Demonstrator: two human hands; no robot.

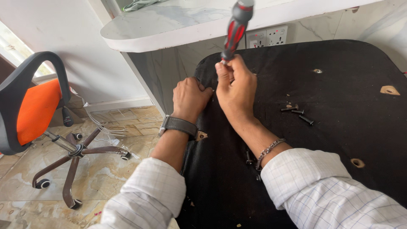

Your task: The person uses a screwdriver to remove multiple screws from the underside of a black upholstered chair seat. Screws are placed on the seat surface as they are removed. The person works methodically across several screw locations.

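My right hand (235,87) closes on a screwdriver (234,29) whose handle looks like glossy hard plastic, red with black rubbery strips. My left hand (189,96) presses on the seat panel (339,85), covered in matt black cloth, slightly fuzzy, with raw pale wood showing at the torn holes (389,90). The loose bolts (297,111) lying on it are dark metal with a dull sheen. My watch strap (181,124) looks like smooth grey leather, my bracelet (268,149) is shiny metal links, my sleeves (335,186) thin checked cotton. The worktop (169,25) above is polished marble-like stone, the floor (25,208) glossy tile, the chair back (37,108) orange mesh cloth
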